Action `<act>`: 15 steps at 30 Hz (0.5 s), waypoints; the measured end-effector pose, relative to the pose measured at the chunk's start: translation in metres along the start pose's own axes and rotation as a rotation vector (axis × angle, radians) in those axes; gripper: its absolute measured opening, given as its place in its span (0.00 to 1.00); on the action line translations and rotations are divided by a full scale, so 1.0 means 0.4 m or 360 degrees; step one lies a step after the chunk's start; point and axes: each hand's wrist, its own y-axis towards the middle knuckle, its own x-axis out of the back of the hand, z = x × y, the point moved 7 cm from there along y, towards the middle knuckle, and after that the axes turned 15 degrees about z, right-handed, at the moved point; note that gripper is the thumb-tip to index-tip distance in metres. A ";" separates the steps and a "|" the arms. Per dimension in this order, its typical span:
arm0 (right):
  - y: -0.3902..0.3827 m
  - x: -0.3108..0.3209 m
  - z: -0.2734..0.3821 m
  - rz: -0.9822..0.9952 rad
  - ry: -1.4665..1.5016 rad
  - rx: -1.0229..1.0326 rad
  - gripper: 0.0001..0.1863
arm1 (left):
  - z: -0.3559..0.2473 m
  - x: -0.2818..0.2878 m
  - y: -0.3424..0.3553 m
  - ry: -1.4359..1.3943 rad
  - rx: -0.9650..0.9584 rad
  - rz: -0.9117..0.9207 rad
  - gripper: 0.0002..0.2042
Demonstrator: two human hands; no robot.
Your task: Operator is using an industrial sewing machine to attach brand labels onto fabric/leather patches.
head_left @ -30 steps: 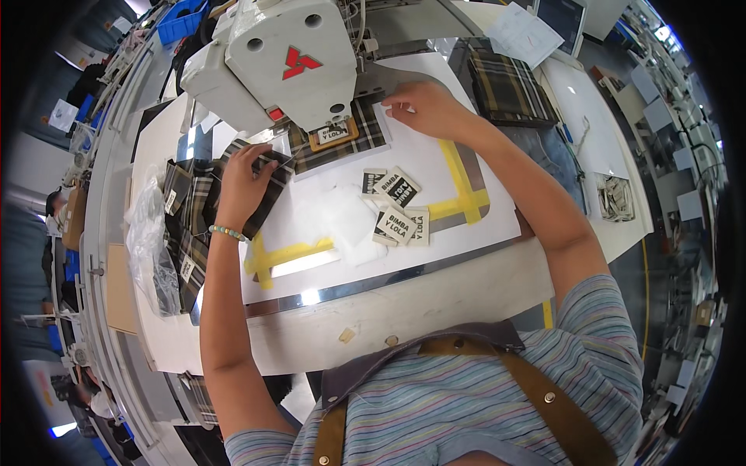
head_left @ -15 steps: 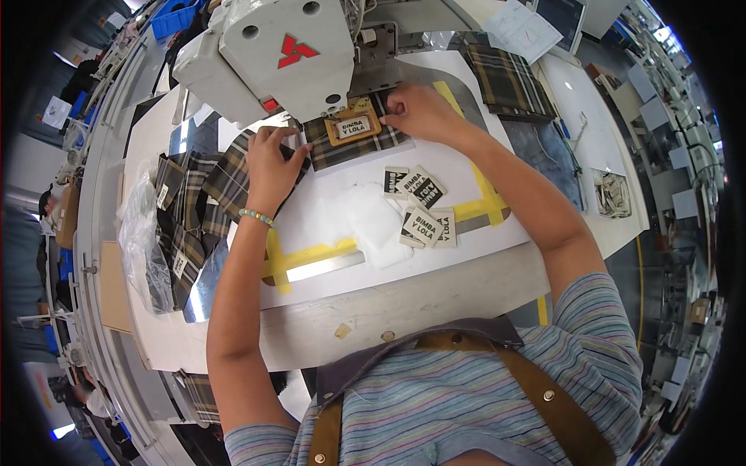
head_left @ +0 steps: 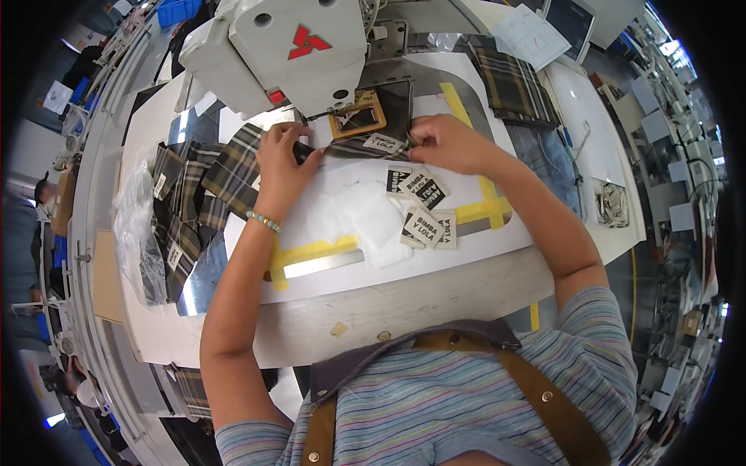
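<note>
My right hand (head_left: 451, 144) pinches the right edge of a plaid fabric piece (head_left: 350, 150) at the sewing machine (head_left: 291, 54). A pale printed label (head_left: 383, 142) lies on that piece, near my right fingers. Behind the piece sits the machine's tan clamp frame (head_left: 378, 116), its opening now in view. My left hand (head_left: 281, 155) is open, thumb and fingers apart, by the left end of the piece. Beside its wrist lies more plaid fabric (head_left: 229, 175). Whether the left fingertips touch the held piece I cannot tell.
Loose pale and black labels (head_left: 423, 227) lie in a small pile right of centre. Yellow tape (head_left: 315, 250) marks the white work surface. Plaid pieces and a clear plastic bag (head_left: 138, 233) are at left. Folded plaid fabric (head_left: 513, 81) is stacked at the far right.
The plaid piece with its label has slid out from under the clamp frame toward me. My right hand has come nearer and right with its edge; my left hand has shifted slightly right.
</note>
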 end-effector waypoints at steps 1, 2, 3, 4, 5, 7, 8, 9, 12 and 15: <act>-0.022 -0.013 0.035 -0.0064 -0.0066 0.0180 0.13 | -0.013 0.004 -0.007 0.0011 -0.0093 -0.0041 0.17; -0.031 -0.031 0.054 -0.0007 -0.0123 0.0189 0.14 | -0.013 -0.001 -0.007 -0.0001 -0.0079 0.0018 0.17; -0.029 -0.050 0.064 0.0000 -0.0134 0.0096 0.14 | -0.022 0.005 -0.011 -0.0053 -0.0172 0.0011 0.16; -0.025 -0.066 0.092 0.0003 -0.0051 0.0181 0.14 | -0.025 0.015 -0.015 -0.0121 -0.0214 -0.0018 0.15; -0.016 -0.081 0.123 0.0003 0.0031 0.0269 0.15 | -0.032 0.021 -0.019 -0.0102 -0.0273 0.0007 0.15; 0.002 -0.115 0.195 0.0049 -0.0133 0.0449 0.18 | -0.038 0.035 -0.039 -0.0248 -0.0348 0.0083 0.14; 0.022 -0.151 0.220 0.0167 -0.0164 0.0395 0.18 | -0.033 0.048 -0.050 -0.0240 -0.0343 0.0140 0.14; 0.034 -0.181 0.263 0.0205 -0.0154 0.0529 0.18 | -0.030 0.077 -0.070 -0.0144 -0.0409 0.0122 0.15; 0.048 -0.263 0.354 0.0222 -0.0175 0.0694 0.16 | -0.014 0.149 -0.134 0.0473 -0.0649 0.0048 0.13; 0.022 -0.296 0.425 0.0370 0.0062 0.1200 0.14 | 0.132 0.255 -0.189 0.0756 -0.0036 -0.0092 0.07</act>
